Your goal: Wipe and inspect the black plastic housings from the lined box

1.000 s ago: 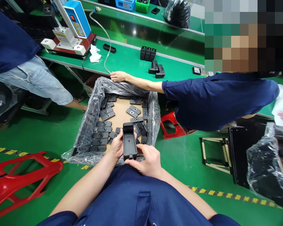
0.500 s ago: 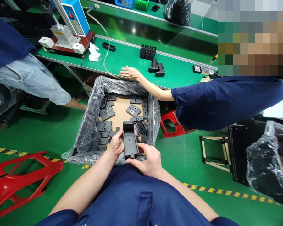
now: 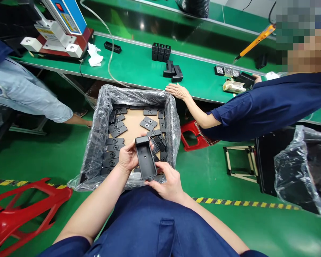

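Between my hands is a black plastic housing (image 3: 146, 160), a long open shell with a raised block at its far end. My left hand (image 3: 128, 157) grips its upper left side, fingertips showing behind it. At the lower right corner, my right hand (image 3: 169, 180) pinches it by the near end, thumb below and fingers along the side. Under the housing stands a box lined with clear plastic film (image 3: 96, 103). Inside it, several flat black parts (image 3: 115, 146), each with a round hole, lie on brown cardboard (image 3: 132, 123).
A green workbench (image 3: 139, 71) runs beyond the box, bearing upright black blocks (image 3: 161, 52) and a blue-and-white press (image 3: 66, 21). A co-worker's hand (image 3: 178, 91) rests at the bench edge. Red stools (image 3: 29, 210) stand at left and right. An orange screwdriver (image 3: 255, 41) hangs at right.
The view has shifted slightly. The co-worker's hand has drawn back to the right along the bench edge. The housing in my hands has tilted a little, its far end leftward.
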The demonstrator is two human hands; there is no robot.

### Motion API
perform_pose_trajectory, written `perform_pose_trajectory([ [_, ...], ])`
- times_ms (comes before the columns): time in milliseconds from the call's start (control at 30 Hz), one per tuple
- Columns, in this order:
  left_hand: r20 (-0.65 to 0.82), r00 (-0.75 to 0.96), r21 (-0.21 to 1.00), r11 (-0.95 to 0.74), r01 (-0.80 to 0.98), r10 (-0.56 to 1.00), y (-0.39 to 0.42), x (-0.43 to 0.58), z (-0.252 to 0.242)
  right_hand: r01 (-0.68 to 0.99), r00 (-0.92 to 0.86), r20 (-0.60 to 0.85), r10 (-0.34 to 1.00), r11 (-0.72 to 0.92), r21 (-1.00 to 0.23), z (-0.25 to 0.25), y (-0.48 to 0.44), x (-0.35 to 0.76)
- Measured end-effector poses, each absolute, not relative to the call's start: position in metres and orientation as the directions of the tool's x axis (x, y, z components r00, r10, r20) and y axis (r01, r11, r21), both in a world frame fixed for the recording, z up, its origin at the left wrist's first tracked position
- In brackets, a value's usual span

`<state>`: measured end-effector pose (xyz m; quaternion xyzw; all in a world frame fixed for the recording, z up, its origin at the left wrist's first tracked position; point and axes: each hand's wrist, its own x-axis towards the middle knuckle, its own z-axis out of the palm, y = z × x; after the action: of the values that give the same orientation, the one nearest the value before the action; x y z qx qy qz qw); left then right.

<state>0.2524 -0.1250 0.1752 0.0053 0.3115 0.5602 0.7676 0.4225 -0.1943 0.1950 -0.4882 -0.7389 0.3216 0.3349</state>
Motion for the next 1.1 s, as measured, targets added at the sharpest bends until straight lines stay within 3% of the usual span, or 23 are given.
perform_pose_trajectory([
  [267,-0.486,0.193,0.386,0.408,-0.827,0.852,-0.118,0.247,0.169,0.46,-0.24,0.078,0.968,0.184,-0.869,0.188,-0.194,0.416],
  [433,-0.495,0.024,0.58,0.351,-0.735,0.868,-0.114,0.25,0.171,0.177,-0.205,-0.177,0.963,-0.141,-0.974,0.184,-0.189,0.409],
  [533,-0.494,-0.072,0.703,0.349,-0.62,0.867,-0.115,0.251,0.175,0.003,-0.194,-0.301,0.933,-0.306,-0.952,0.181,-0.186,0.404],
  [667,-0.478,-0.115,0.781,0.361,-0.509,0.871,-0.119,0.247,0.179,-0.124,-0.177,-0.365,0.914,-0.388,-0.913,0.178,-0.184,0.399],
  [900,-0.478,-0.003,0.758,0.411,-0.506,0.878,-0.115,0.239,0.185,-0.274,-0.1,-0.447,0.889,-0.457,-0.846,0.173,-0.178,0.398],
  [1100,-0.517,-0.014,0.734,0.435,-0.522,0.856,-0.107,0.257,0.182,-0.285,-0.153,-0.511,0.846,-0.533,-0.796,0.17,-0.163,0.421],
])
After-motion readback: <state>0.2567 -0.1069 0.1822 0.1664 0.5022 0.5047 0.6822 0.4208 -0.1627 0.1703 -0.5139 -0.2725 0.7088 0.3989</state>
